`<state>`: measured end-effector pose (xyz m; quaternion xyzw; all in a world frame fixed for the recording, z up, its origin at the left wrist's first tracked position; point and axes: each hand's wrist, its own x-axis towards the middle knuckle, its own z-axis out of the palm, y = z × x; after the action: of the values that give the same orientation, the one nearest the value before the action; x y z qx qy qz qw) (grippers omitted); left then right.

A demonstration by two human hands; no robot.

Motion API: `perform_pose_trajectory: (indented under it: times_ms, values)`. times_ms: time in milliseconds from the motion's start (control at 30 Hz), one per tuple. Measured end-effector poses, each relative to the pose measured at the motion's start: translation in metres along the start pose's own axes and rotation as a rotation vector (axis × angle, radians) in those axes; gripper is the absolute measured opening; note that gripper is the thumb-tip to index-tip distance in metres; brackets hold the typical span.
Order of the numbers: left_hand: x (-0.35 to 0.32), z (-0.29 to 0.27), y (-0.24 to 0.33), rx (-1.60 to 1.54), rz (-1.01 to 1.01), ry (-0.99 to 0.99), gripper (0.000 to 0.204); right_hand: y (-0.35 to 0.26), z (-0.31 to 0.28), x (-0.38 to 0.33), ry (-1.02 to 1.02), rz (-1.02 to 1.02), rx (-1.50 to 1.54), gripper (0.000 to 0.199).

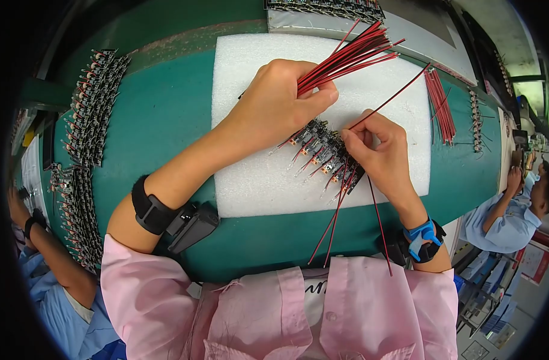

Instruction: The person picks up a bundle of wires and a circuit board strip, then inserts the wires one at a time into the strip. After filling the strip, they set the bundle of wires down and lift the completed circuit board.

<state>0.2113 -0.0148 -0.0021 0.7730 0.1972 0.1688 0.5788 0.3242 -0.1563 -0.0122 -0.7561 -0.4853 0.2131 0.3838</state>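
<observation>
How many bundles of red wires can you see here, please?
2. The first bundle is in the left hand; the second bundle lies on the green table, by the right edge of the white foam sheet. Others may be hidden.

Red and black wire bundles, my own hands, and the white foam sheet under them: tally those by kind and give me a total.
Wire bundles: 2 (held bundle, lying bundle)
Own hands: 2 (left hand, right hand)
White foam sheet: 1
Total: 5
</observation>
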Motion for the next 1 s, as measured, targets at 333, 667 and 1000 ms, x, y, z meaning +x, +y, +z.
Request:
perform_pose_trajectory:
  times_ms: [333,667,1000]
  values:
    - [0.0001,0.0005,-0.0019,0.001,0.02,0.004,0.022,0.0017,0.0006,-0.0006,-0.001,-0.013,-0.008,0.009]
    - [0.0,0.0015,-0.0032,-0.017,0.022,-0.001,0.021,0.0019,0.0037,-0.0024,0.033,0.012,-0.013,0.008]
    - [0.0,0.0018,-0.0042,-0.022,0.026,0.024,0.017,-0.003,0.0051,-0.003,0.073,-0.15,-0.099,0.005]
